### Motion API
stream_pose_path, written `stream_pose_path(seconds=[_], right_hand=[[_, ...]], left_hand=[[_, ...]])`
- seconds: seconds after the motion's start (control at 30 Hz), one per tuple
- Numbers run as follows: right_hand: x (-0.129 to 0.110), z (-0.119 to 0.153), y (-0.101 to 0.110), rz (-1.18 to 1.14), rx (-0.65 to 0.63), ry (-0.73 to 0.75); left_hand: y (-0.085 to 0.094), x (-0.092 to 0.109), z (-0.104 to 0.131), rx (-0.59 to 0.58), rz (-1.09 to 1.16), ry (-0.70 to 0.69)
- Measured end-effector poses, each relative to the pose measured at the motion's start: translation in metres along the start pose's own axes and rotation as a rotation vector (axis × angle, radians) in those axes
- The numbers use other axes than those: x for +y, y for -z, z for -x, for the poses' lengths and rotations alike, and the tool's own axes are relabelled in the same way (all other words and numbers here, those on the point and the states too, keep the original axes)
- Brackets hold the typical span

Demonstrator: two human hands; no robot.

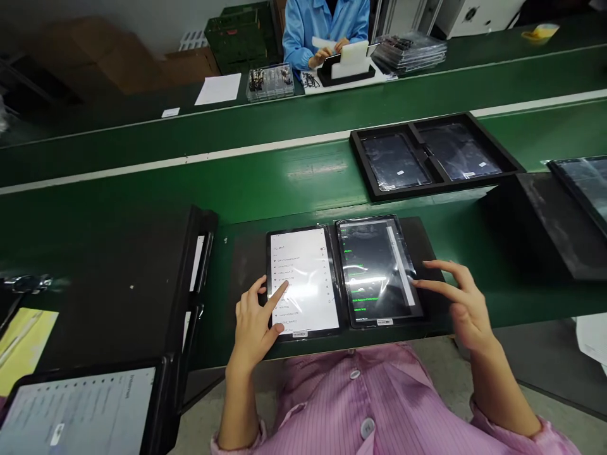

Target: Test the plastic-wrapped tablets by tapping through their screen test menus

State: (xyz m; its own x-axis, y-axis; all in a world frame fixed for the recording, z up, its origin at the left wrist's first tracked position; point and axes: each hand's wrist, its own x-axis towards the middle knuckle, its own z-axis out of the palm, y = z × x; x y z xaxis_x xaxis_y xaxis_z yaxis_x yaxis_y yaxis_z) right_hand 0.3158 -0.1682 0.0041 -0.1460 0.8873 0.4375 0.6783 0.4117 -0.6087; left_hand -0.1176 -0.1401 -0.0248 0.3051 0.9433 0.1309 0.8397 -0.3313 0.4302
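Note:
Two tablets lie side by side on a dark mat [246,253] at the front of the green bench. The left tablet [308,297] shows a white page with a list of lines. My left hand [255,319] rests over its left edge, index finger stretched onto the screen and holding nothing. On the right tablet [374,265] the screen is dark with green text and a pale bar along its right side. My right hand [459,297] is at that tablet's right edge, fingers apart, the index fingertip at or just above the screen; contact is unclear.
A black two-compartment tray [372,193] holds two dark tablets beyond the mat. At left stand a black case [118,284], another lit tablet [80,411] and a yellow paper [26,344]. A black box [545,234] is at right. Across the bench a person in blue [301,28] handles parts.

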Motion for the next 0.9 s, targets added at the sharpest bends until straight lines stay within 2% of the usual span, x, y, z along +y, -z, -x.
stream_pose_path(seconds=[0.07, 0.2, 0.3, 0.43, 0.63, 0.8, 0.9], right_hand=[[-0.006, -0.002, -0.010, 0.086, -0.080, 0.042], [-0.022, -0.015, -0.035, 0.299, -0.269, 0.124], [-0.033, -0.026, -0.049, 0.388, -0.316, 0.149], [-0.035, -0.034, -0.051, 0.423, -0.327, 0.161], [-0.021, -0.026, -0.034, 0.438, -0.260, 0.109], [-0.023, -0.024, -0.033, 0.404, -0.269, 0.137], [-0.019, -0.017, -0.032, 0.290, -0.152, 0.166]], left_hand=[[0.000, -0.002, 0.001, -0.021, 0.022, 0.002], [0.001, -0.007, 0.004, 0.060, 0.175, 0.021], [0.002, -0.008, 0.006, 0.098, 0.244, 0.008], [0.006, -0.006, 0.008, 0.125, 0.270, -0.066], [0.006, -0.006, 0.012, 0.150, 0.275, -0.136], [0.004, -0.007, 0.011, 0.068, 0.194, -0.125], [0.003, -0.005, 0.010, 0.102, 0.206, -0.096]])
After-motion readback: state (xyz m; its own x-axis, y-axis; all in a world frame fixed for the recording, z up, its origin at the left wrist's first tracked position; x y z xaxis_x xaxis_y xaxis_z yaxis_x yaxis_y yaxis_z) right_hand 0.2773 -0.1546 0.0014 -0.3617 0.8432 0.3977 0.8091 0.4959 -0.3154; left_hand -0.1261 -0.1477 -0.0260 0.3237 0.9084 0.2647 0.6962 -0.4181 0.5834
